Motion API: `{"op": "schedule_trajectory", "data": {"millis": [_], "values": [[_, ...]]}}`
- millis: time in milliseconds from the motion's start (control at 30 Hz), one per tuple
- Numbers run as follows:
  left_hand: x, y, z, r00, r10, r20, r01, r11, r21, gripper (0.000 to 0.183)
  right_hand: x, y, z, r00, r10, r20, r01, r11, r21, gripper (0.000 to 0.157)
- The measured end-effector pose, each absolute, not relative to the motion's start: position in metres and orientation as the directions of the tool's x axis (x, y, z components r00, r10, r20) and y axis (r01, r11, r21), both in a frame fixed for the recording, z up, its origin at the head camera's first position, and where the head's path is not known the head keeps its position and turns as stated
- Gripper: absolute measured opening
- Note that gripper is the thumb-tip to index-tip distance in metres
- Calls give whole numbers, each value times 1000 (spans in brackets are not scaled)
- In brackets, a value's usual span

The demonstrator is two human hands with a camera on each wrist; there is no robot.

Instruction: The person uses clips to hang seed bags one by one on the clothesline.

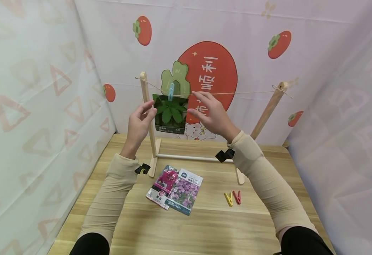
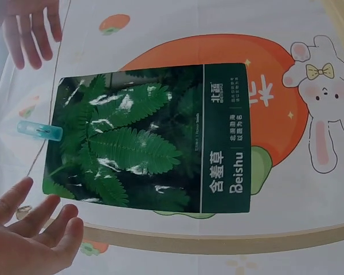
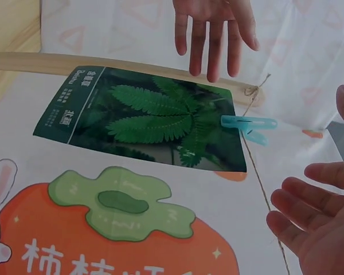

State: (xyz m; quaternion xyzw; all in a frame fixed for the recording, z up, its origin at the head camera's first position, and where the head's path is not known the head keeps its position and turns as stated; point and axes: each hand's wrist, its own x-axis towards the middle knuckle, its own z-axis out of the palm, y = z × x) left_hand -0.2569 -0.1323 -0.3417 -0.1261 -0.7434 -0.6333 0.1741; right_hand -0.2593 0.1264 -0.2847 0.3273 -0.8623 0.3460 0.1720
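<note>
Item 1, a green seed packet marked 含羞草 and "Beishu", hangs from a twine cord, held at its top edge by 1 light-blue clothespin. The label shows fern-like green leaves; in the left wrist view "Flower Seeds" appears in small print beside the picture, and the finest lines cannot be made out. Left hand: beside the packet's left edge, grip slack, fingers parted and loosely bent, nothing held. Right hand: to the right of the packet, grip spread wide with thumb apart, nothing held; the fingertips are at the cord, and contact cannot be determined. The cord is tied between 2 wooden posts, joined low down by 1 white rod. On the worktop, 2 further seed packets overlap: the purple-flower packet, apparently marked 格桑花, lies partly over the magenta-flower packet, whose name is too small to read. To their right lie 1 yellow clothespin and 1 red clothespin, side by side. The backdrop bears a large red persimmon with white lettering, 顺利 being legible.
</note>
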Motion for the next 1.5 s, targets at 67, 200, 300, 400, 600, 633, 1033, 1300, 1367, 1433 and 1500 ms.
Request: {"op": "schedule_trajectory", "data": {"millis": [67, 200, 300, 400, 600, 633, 1033, 1300, 1367, 1433, 1500], "values": [[-256, -131, -341, -904, 3, 428, 422, 180, 889, 43, -257, 132, -289, -724, -449, 524, -686, 542, -485, 61], [-255, -129, -343, -898, 65, 435, 439, 201, 876, 46, -252, 141, -298, -730, -447, 518, -682, 532, -502, 64], [-254, -128, -345, -898, 94, 431, 441, 209, 873, 46, -249, 147, -305, -735, -445, 511, -676, 531, -510, 66], [-252, -126, -346, -903, 105, 416, 429, 225, 875, 48, -247, 151, -310, -733, -448, 513, -680, 519, -518, 70], [-246, -122, -353, -920, 129, 369, 391, 270, 880, 52, -243, 159, -316, -728, -448, 519, -685, 497, -532, 80], [-245, -122, -354, -922, 135, 364, 388, 273, 880, 52, -243, 160, -318, -730, -446, 517, -683, 500, -533, 81], [-239, -117, -370, -920, 197, 339, 384, 283, 879, 53, -235, 175, -338, -765, -439, 471, -644, 523, -559, 94], [-234, -117, -378, -930, 204, 306, 355, 283, 891, 54, -228, 180, -354, -783, -400, 476, -622, 496, -606, 95], [-233, -117, -381, -933, 200, 301, 347, 270, 898, 54, -227, 181, -358, -785, -390, 482, -620, 484, -618, 93], [-232, -118, -383, -933, 198, 301, 346, 254, 903, 53, -226, 183, -364, -781, -384, 493, -625, 466, -626, 90], [-231, -118, -387, -932, 201, 302, 346, 238, 908, 53, -224, 184, -368, -777, -382, 501, -630, 451, -632, 84]]}}
